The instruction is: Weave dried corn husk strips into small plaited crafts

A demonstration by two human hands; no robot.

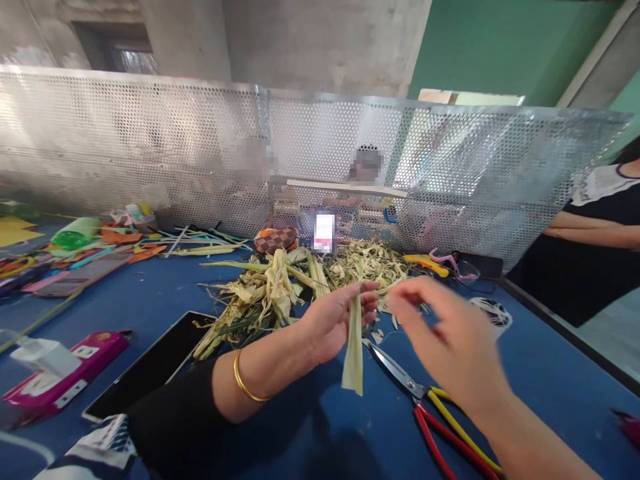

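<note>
My left hand (333, 325) is raised above the table, palm turned up. Its thumb and fingers are closed on a strip of pale green corn husk (353, 350), which hangs down from them. Close to those fingertips is my right hand (447, 333), slightly blurred. Its thumb and forefinger come together in a pinch, and whatever may lie between them cannot be made out. Under the right hand lie shears (410, 383) with red and yellow handles, blades pointing away. Beyond the left hand is a pile of dry corn husks (275, 287), with smaller husk scraps (373, 263) behind.
A black tablet (150, 363) and a pink power strip (73, 373) lie at left. Craft scraps (120, 233) and a checked pouch (276, 240) are farther back. A perforated metal screen (200, 147) borders the table. A person (590, 227) stands at right; another sits behind the screen.
</note>
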